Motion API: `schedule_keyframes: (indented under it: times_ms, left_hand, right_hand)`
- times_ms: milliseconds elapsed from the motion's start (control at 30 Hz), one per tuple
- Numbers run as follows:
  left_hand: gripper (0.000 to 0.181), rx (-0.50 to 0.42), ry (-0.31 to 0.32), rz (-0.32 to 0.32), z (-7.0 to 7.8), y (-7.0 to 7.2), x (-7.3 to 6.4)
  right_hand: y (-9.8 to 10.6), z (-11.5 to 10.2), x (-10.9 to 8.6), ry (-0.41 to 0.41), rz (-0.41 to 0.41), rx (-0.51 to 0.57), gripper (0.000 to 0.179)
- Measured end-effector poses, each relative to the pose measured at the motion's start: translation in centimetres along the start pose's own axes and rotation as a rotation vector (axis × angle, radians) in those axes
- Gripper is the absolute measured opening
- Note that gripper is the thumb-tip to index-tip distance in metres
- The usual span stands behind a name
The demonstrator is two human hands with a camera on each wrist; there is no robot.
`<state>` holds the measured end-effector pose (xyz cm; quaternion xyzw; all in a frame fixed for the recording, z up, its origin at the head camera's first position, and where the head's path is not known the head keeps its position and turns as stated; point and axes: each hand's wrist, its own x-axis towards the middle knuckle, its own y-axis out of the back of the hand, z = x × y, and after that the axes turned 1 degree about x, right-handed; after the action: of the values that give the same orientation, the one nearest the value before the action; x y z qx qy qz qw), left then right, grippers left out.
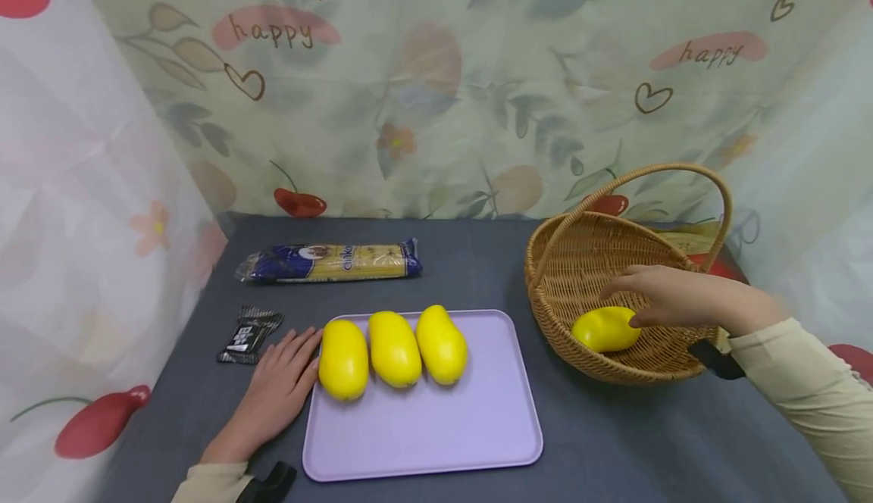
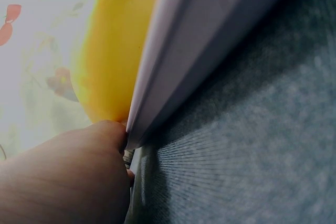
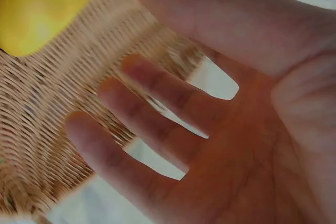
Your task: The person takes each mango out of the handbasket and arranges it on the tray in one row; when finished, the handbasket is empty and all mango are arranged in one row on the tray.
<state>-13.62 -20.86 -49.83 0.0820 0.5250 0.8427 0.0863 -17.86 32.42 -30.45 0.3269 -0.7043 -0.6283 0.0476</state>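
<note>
Three yellow mangoes, the left one, the middle one and the right one, lie side by side on the upper left of a lilac tray. My left hand rests flat at the tray's left edge, its fingers straight and beside the left mango. In the wicker basket on the right lies another yellow mango. Over it is my right hand, fingers spread and loosely bent. The right wrist view shows the palm holding nothing, with the basket mango apart from the fingers.
A blue and yellow pasta packet lies behind the tray. Left of my left hand sits a small black wrapped packet. The basket's tall handle arches over its opening. Behind the basket a red and yellow package is partly hidden.
</note>
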Motion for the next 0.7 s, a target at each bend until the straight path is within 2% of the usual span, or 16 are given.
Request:
schedule_keyframes:
  times_ms: [167, 333, 533, 700]
  left_hand:
    - [0.056, 0.001, -0.002, 0.012, -0.1, 0.0, -0.1]
    - [0.056, 0.002, -0.008, 0.019, -0.1, -0.2, -0.1]
    - [0.057, -0.003, 0.003, -0.002, 0.0, -0.2, -0.1]
    - [0.057, -0.005, 0.002, 0.001, 0.1, 0.0, -0.1]
  right_hand:
    - [-0.9, 1.0, 2.0, -0.024, -0.106, 0.033, 0.053]
    - [-1.3, 1.3, 3.0, -0.075, -0.218, 0.100, 0.067]
    - [-1.8, 1.6, 3.2, -0.098, -0.230, 0.134, 0.062]
    - [-2.2, 1.7, 3.5, -0.114, -0.213, 0.089, 0.058]
